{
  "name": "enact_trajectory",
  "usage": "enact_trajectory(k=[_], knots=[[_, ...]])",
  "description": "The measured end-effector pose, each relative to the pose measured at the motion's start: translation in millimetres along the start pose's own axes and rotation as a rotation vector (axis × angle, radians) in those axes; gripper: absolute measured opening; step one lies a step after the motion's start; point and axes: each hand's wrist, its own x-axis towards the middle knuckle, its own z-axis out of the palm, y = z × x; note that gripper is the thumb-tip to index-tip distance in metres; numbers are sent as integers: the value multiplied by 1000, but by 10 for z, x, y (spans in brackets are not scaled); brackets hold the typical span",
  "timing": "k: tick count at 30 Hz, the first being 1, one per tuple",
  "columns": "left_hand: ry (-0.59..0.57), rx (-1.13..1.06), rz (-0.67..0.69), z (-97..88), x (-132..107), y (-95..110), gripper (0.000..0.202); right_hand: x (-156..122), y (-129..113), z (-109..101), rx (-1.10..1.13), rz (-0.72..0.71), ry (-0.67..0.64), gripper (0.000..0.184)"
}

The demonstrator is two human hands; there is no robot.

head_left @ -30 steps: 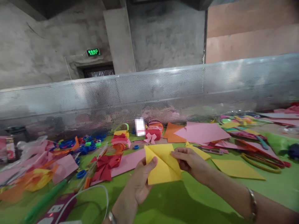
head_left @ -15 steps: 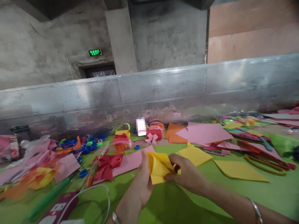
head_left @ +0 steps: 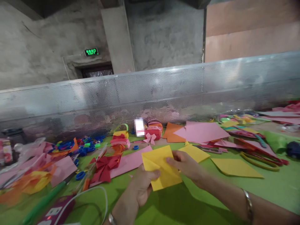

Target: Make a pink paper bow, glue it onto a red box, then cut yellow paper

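Note:
A folded yellow paper (head_left: 160, 167) is held up over the green table (head_left: 192, 203) by both hands. My left hand (head_left: 140, 186) grips its lower left edge, thumb lying across the front. My right hand (head_left: 185, 164) pinches its right side, fingers closed on the sheet. A bracelet shows on my right wrist and a watch on my left.
A red paper bow (head_left: 105, 165) and a pink strip (head_left: 131, 162) lie left of the hands. Yellow sheets (head_left: 235, 167), pink paper (head_left: 203, 132), orange paper and scissors (head_left: 262, 157) lie to the right. A perforated metal screen (head_left: 164, 93) runs along the back. A power strip (head_left: 56, 212) with a white cable sits near left.
The yellow paper was folded smaller half a second ago and now shows as a flat square. Both hands kept hold and shifted slightly along it.

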Motion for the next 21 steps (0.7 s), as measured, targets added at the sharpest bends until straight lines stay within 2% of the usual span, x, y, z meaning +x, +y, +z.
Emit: enact_trajectory(k=[4,8,10,15,19,21], knots=[[-66,-52,0,7,1,25,52,-17,38,7,34,71,-75,30],[-64,-113,-114,-42,49,30,41,-2,58,-5,66,92,-101,35],[-41,-108,-113,-79,84,17,37,24,64,-16,41,64,-51,31],[30,42,-61,-108,97,-35,30,90,83,-34,-58,-22,180,22],[88,217,4,-82,61,-43,27,77,66,-30,-68,-31,162,16],[79,260,-10,-81,59,-27,26,59,46,-28,-55,-23,138,15]])
